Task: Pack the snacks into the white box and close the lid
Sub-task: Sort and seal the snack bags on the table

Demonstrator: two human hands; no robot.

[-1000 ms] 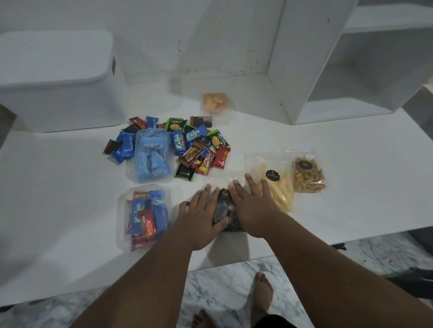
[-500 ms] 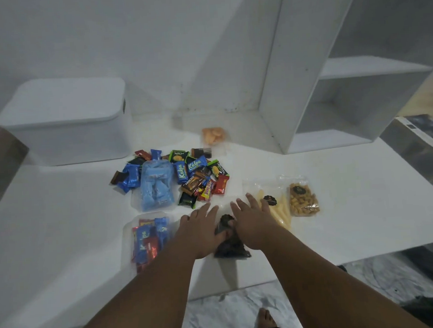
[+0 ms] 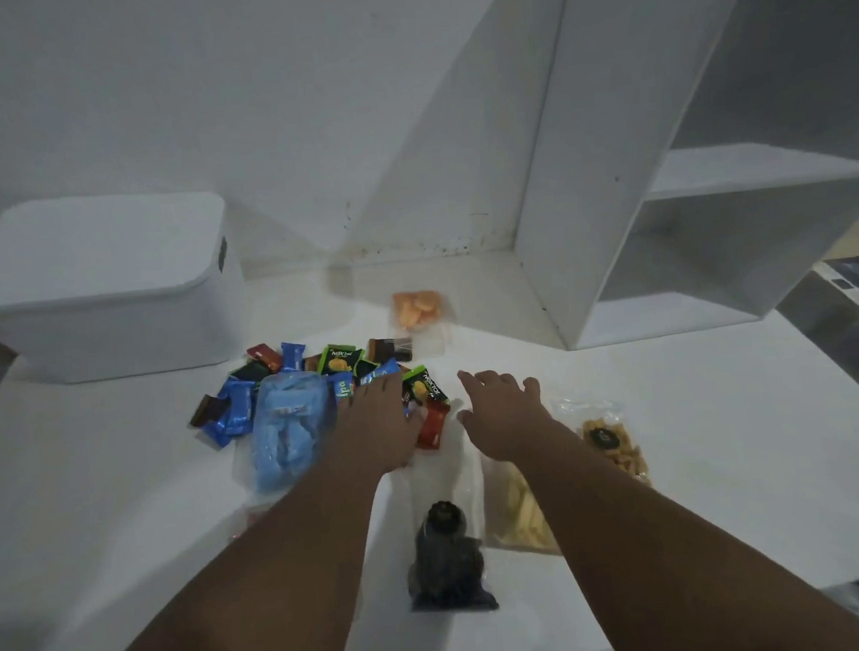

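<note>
White table: lidded white box at back left. Left hand flat, fingers spread on wrapped snacks; right hand splayed, holding nothing, beside them.

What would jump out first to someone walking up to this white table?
The jumble of brightly coloured small snack wrappers in the middle of the table, with the person's left hand spread flat on it and the right hand open just beside it. Behind it to the left stands the white plastic box with its lid on, and nearer the table edge lies a dark clear-plastic snack bag.
</note>
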